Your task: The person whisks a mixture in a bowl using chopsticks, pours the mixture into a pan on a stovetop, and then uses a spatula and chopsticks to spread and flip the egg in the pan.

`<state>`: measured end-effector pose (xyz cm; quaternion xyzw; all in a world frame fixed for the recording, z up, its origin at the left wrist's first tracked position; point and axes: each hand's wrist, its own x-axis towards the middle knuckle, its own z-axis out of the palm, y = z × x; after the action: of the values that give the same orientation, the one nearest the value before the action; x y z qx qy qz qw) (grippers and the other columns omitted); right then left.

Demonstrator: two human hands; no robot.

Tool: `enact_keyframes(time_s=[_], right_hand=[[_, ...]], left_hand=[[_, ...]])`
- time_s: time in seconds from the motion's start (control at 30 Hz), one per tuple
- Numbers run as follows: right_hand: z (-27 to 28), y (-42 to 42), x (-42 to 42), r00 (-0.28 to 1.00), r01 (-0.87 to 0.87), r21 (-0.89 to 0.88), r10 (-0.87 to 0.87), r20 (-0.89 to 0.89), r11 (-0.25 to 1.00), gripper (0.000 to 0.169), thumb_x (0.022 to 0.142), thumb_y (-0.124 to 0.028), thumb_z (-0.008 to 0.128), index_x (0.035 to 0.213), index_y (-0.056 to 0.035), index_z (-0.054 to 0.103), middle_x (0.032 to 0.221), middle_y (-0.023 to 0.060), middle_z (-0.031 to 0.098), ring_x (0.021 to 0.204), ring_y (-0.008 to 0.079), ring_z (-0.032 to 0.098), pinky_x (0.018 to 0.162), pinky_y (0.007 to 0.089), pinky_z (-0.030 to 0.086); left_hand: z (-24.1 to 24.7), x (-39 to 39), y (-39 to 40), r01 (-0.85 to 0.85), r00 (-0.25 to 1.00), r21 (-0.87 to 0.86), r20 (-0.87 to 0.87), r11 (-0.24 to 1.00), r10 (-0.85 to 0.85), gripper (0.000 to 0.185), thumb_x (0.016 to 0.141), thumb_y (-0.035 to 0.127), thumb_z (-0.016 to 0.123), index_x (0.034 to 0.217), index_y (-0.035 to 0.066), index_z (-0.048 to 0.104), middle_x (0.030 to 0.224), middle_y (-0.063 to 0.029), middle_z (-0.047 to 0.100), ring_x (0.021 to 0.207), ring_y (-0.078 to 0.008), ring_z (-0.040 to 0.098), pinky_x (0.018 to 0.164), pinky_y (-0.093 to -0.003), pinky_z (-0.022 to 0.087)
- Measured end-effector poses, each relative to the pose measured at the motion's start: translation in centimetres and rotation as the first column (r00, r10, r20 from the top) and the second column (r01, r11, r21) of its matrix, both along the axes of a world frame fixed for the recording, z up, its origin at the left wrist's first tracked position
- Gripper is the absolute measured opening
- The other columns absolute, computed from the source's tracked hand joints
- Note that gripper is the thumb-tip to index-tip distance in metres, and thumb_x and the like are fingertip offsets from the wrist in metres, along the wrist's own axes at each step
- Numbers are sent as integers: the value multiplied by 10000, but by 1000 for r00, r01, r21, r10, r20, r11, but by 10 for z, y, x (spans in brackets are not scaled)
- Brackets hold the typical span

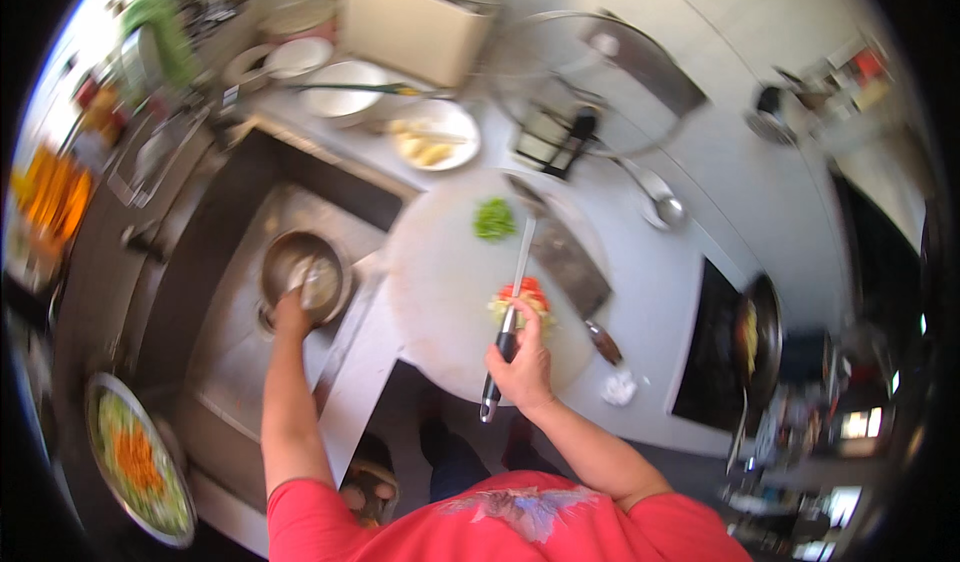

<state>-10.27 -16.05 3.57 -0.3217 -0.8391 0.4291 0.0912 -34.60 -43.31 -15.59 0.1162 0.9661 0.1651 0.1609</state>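
Observation:
My right hand (525, 370) grips a narrow-bladed kitchen knife (524, 254) by its black handle. Its blade points away from me over a round white cutting board (435, 284). Under the blade lies a small heap of chopped red and pale pieces (532, 292), partly covered by my hand. Farther up the board is a pile of chopped greens (494, 220). A cleaver (571, 265) with a wooden handle rests along the board's right side. My left hand (292, 310) reaches into a metal bowl (341, 262) in the sink; blur hides whether its fingers hold the pale thing inside.
The steel sink (232, 359) lies left, with a large bowl of shredded vegetables (139, 461) at its near edge. Behind the board stand a plate of yellow pieces (439, 153) and a glass lid (517, 44). Right are a ladle (664, 205), crumpled white paper (619, 388) and a frying pan (765, 344) on a black hob.

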Motion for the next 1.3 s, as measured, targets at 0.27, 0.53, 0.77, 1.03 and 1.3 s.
enact_keyframes(time_s=[0.27, 0.53, 0.77, 1.03, 1.3], right_hand=[[115, 52, 108, 956, -119, -1, 114, -269, 993, 756, 764, -24, 639, 1406, -52, 239, 780, 106, 596, 688, 170, 588, 652, 277, 452], [116, 64, 225, 903, 362, -152, -386, -189, 920, 395, 812, -34, 622, 1176, -24, 469, 804, 15, 543, 735, 69, 508, 673, 242, 436], [202, 118, 338, 774, 465, -315, -553, -310, 827, 309, 813, 18, 616, 1097, -9, 497, 819, 23, 576, 579, 49, 514, 501, 193, 429], [201, 224, 534, 737, 482, -258, -547, -397, 837, 490, 912, -81, 527, 1364, -40, 341, 712, 27, 523, 514, 54, 472, 494, 193, 409], [153, 324, 647, 792, 560, 27, -526, -310, 828, 467, 850, -8, 541, 1305, -38, 439, 723, 11, 531, 584, 65, 505, 528, 214, 408]], left_hand=[[-65, -16, -30, 45, 999, 101, -16, 994, -43, 505, 716, 107, 650, 1196, -6, 540, 1092, -234, 573, 1020, -399, 555, 896, -425, 445], [-42, -36, -34, -1, 983, -130, -182, 991, -23, 383, 744, 77, 593, 1101, -56, 556, 1045, -237, 591, 935, -400, 580, 839, -421, 475], [169, 67, 78, 132, 587, 479, -743, 868, 321, 188, 848, 72, 535, 979, -19, 635, 950, -183, 640, 860, -315, 618, 774, -407, 497], [222, 379, 339, 7, 947, 930, 112, 367, -302, 159, 929, 86, 517, 1036, 7, 604, 925, -53, 615, 847, -113, 574, 731, -246, 470], [260, 588, 484, -282, 269, 781, 622, 558, -735, 428, 979, 351, 422, 1175, -23, 491, 1019, -151, 609, 913, -220, 611, 749, -354, 528]])
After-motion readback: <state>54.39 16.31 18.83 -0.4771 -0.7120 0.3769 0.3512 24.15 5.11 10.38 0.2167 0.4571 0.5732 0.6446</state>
